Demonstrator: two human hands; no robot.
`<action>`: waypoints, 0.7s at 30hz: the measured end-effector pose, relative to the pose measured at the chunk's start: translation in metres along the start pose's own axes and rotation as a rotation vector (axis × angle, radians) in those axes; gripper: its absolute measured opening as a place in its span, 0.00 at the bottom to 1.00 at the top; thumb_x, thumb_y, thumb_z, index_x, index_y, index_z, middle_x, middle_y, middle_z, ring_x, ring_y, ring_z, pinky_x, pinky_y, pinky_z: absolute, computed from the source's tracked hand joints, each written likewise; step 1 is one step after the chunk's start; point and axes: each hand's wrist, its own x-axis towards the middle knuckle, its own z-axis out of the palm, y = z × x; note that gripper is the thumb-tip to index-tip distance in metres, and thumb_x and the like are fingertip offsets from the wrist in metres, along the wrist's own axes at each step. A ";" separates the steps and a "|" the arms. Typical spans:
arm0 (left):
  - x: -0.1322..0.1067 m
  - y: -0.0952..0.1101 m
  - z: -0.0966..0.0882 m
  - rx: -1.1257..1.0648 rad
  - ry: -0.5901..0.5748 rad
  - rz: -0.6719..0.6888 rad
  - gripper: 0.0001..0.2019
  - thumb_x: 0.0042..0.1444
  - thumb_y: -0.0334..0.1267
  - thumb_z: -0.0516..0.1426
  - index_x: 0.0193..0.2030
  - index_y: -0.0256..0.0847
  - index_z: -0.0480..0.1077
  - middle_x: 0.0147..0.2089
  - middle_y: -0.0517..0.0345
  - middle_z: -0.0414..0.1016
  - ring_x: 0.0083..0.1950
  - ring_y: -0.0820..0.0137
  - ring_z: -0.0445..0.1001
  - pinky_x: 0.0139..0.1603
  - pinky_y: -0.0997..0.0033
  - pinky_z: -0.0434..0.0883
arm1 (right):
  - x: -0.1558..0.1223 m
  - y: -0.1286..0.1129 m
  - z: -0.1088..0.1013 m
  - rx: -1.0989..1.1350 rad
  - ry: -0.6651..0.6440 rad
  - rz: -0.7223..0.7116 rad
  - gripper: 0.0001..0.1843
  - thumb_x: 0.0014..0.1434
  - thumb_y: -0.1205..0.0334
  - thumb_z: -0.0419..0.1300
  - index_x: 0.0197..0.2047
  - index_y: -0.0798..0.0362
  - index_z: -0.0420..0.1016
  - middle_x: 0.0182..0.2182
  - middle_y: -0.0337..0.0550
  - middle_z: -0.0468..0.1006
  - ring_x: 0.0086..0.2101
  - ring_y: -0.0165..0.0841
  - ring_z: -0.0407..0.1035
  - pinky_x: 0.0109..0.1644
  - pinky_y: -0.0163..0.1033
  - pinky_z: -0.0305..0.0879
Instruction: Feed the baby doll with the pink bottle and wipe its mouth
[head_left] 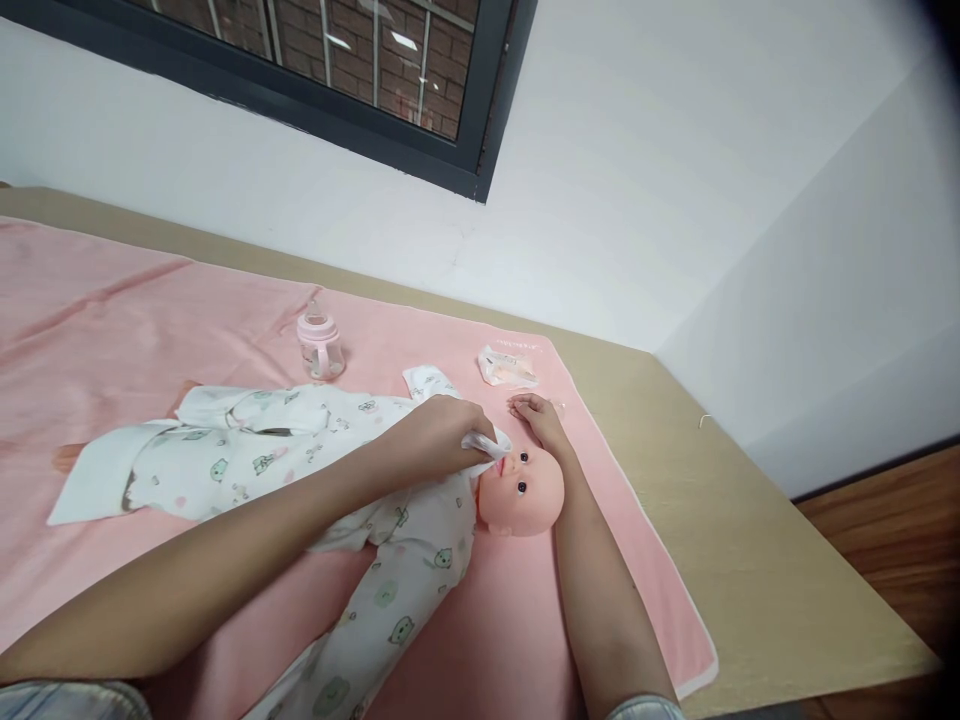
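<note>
A baby doll (pixel 531 500) lies on its back on the pink blanket (pixel 525 610), dressed in a white printed outfit (pixel 401 520). My left hand (pixel 442 437) is closed around a white wipe or tissue (pixel 486 444), which is at the doll's mouth and chin. Part of the doll's lower face is hidden behind it. Beyond the top of the doll's head, my right hand (pixel 538 416) rests on the blanket with its fingers extended. Nothing shows in that hand, and my right forearm runs alongside the head.
A pink-capped baby bottle (pixel 321 345) stands on the blanket past the doll's body. A small, crumpled plastic packet (pixel 508 368) lies beyond my right hand. The wooden tabletop (pixel 697 520) borders the blanket, with a white wall (pixel 570 220) and window behind.
</note>
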 end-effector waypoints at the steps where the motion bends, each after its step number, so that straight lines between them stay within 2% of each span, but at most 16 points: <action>1: 0.000 0.000 0.000 0.001 0.008 -0.003 0.09 0.50 0.32 0.53 0.20 0.40 0.66 0.25 0.61 0.68 0.26 0.73 0.62 0.28 0.71 0.51 | 0.000 0.000 0.000 0.001 0.000 0.001 0.15 0.44 0.54 0.69 0.34 0.52 0.76 0.37 0.44 0.81 0.41 0.34 0.74 0.58 0.46 0.67; 9: 0.001 -0.001 0.002 -0.010 0.046 0.003 0.09 0.53 0.35 0.53 0.27 0.41 0.75 0.29 0.58 0.72 0.30 0.70 0.68 0.30 0.73 0.55 | 0.000 0.000 0.000 -0.006 0.003 0.000 0.15 0.44 0.53 0.69 0.34 0.52 0.76 0.37 0.43 0.81 0.40 0.34 0.74 0.57 0.45 0.68; 21: 0.004 -0.003 0.009 0.034 0.108 0.019 0.11 0.56 0.37 0.54 0.32 0.42 0.78 0.31 0.55 0.76 0.34 0.66 0.73 0.34 0.72 0.62 | -0.002 -0.003 0.001 -0.007 -0.004 -0.009 0.15 0.44 0.53 0.69 0.34 0.52 0.76 0.37 0.44 0.81 0.41 0.34 0.74 0.57 0.45 0.68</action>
